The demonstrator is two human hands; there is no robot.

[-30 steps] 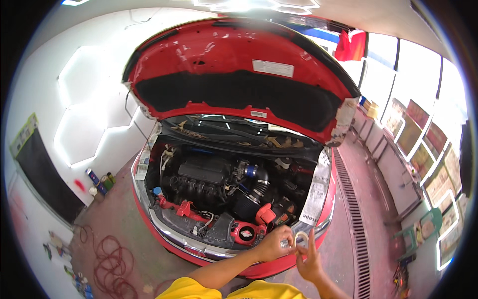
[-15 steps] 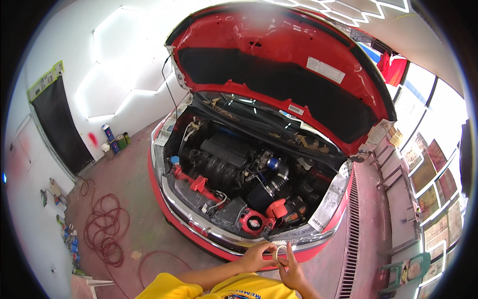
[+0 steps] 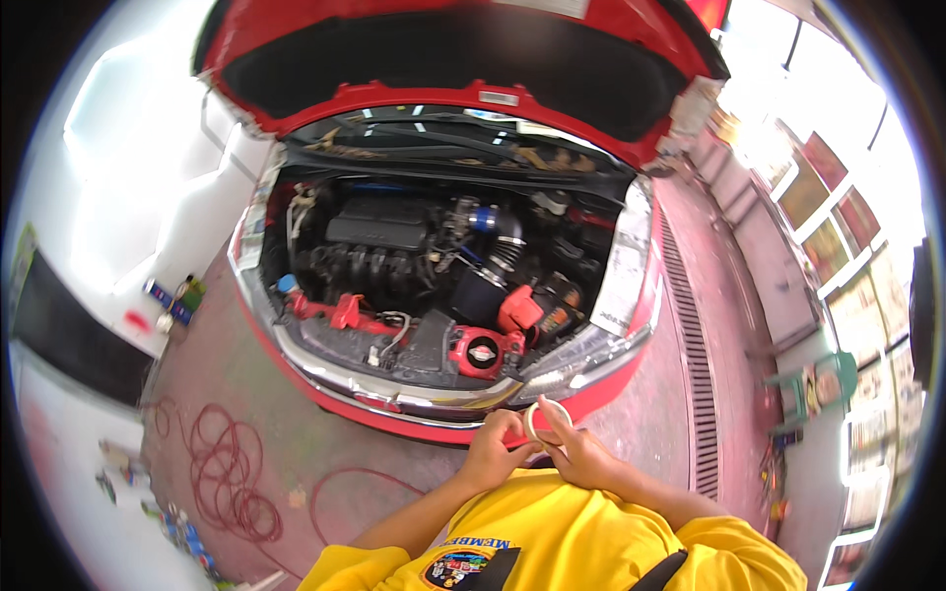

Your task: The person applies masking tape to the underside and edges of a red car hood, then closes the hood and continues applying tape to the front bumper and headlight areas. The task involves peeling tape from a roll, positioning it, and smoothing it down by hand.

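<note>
A pale roll of masking tape (image 3: pixel 530 425) is between my hands, in front of my chest. My right hand (image 3: pixel 583 455) grips the roll, its index finger stretched up along it. My left hand (image 3: pixel 495 455) pinches at the roll's left side; whether its fingers hold a loose end is too small to tell. Just beyond the hands stands a red car (image 3: pixel 424 430) with its hood (image 3: pixel 655 98) raised. Strips of paper (image 3: pixel 621 271) cover the fender edges around the open engine bay (image 3: pixel 379 261).
A red hose (image 3: pixel 222 473) lies coiled on the floor at the left. Cans (image 3: pixel 169 300) stand by the white wall. A floor drain grate (image 3: pixel 690 345) runs along the car's right side, with a green chair (image 3: pixel 833 379) farther right.
My view has tilted down, so the car sits higher in the picture and more of my yellow shirt shows. Both hands still hold the tape roll close to my body.
</note>
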